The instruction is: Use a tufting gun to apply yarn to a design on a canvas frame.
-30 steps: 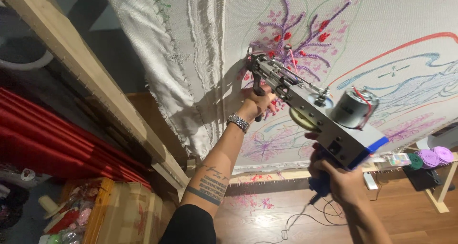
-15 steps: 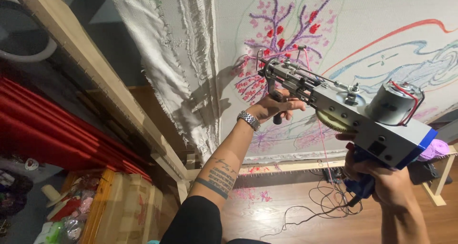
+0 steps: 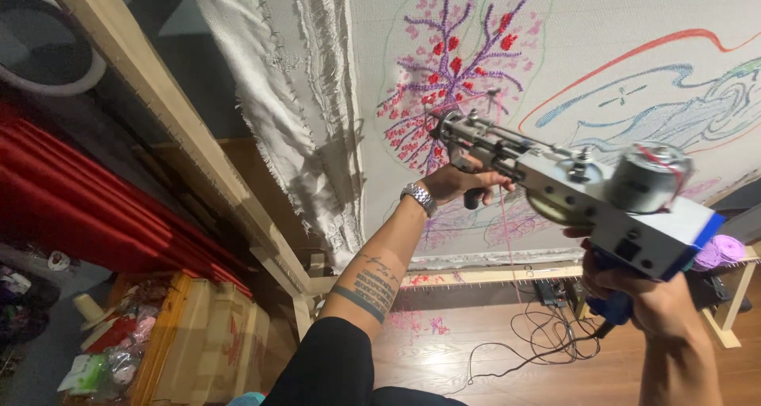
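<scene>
Both hands closed on the tufting gun [image 3: 587, 204] — left [image 3: 460, 182] at front grip, right [image 3: 638, 299] at rear handle — nose toward stretched cloth [image 3: 571, 25].

Wooden floor [image 3: 476, 358] carries black cables [image 3: 547, 335] (tangled).

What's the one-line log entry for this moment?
left hand: grips front handle | right hand: grips rear handle | tufting gun: tip at cloth, purple-red branch motif
</scene>
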